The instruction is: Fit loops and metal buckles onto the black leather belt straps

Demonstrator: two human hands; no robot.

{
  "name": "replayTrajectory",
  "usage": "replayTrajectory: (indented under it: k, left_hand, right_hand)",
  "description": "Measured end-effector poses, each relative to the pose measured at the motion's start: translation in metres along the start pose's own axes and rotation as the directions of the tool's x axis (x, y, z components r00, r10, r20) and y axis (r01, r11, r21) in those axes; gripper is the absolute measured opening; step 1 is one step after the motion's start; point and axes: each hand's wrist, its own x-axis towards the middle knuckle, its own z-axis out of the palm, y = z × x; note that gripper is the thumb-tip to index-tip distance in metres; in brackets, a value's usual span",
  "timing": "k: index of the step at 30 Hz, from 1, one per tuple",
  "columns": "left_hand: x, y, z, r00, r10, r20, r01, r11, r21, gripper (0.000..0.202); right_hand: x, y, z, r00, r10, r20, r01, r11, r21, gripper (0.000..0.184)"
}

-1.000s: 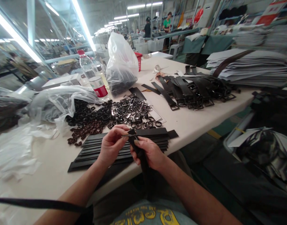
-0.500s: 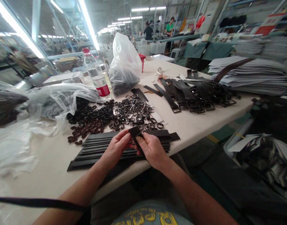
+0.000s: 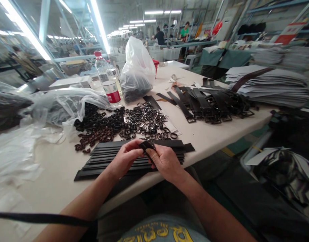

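My left hand (image 3: 125, 158) and my right hand (image 3: 164, 160) meet at the table's near edge, both pinching the folded end of a black belt strap (image 3: 146, 145) with a buckle at its tip. The strap hangs down behind my right palm. Just beyond my hands lies a flat stack of black straps (image 3: 114, 158). Behind the stack is a heap of metal buckles (image 3: 145, 119) and a heap of dark loops (image 3: 99, 127). A row of finished belts (image 3: 207, 101) with buckles lies at the right of the table (image 3: 207, 132).
A water bottle (image 3: 107, 80) and a tied plastic bag (image 3: 138, 72) stand behind the heaps. Open plastic bags (image 3: 61, 106) spill at the left. Paper stacks (image 3: 272, 84) sit at the right. Other people work far back. A dark strap (image 3: 43, 219) crosses the lower left.
The strap end has been folded down and drawn lower between my fingers; my hands have closed in on it and sunk slightly toward the stack.
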Motion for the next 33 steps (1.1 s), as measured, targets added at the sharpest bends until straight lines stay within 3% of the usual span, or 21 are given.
replayTrajectory:
  k: [3,6,10,12,19,26,33]
  left_hand:
    - [0.002,-0.001,0.002,0.999,0.001,-0.045,0.0,1.0,0.023,0.022]
    - [0.005,0.001,0.003,0.991,-0.014,-0.134,0.013,1.0,-0.007,0.024]
    - [0.011,0.012,-0.003,0.935,0.033,-0.353,-0.084,0.988,-0.129,0.034]
    - [0.013,0.015,-0.006,0.913,0.057,-0.404,-0.137,0.975,-0.173,0.036]
    - [0.009,0.0,-0.001,0.968,-0.032,-0.247,-0.016,0.982,-0.189,0.034]
    - [0.008,-0.006,-0.001,0.969,-0.003,-0.246,-0.042,0.984,-0.176,0.031]
    - [0.002,-0.005,0.004,0.986,-0.047,-0.162,0.023,0.989,-0.146,0.03]
  right_hand:
    - [0.001,0.0,0.002,1.0,-0.02,0.019,0.021,0.998,-0.064,0.031]
    - [0.001,0.001,0.002,0.996,-0.043,0.079,0.044,0.999,-0.018,0.026]
    - [-0.002,0.002,-0.001,0.978,-0.021,0.21,0.015,0.999,0.029,0.025]
    - [-0.004,0.002,-0.001,0.976,-0.021,0.216,0.013,0.999,0.04,0.027]
    - [-0.003,0.001,0.009,0.994,-0.039,0.097,0.032,0.997,0.074,0.027]
    - [-0.004,0.007,0.01,0.995,-0.07,0.072,0.069,0.998,0.011,0.026]
    - [-0.002,0.007,0.01,0.998,-0.057,0.029,0.052,0.988,0.147,0.023]
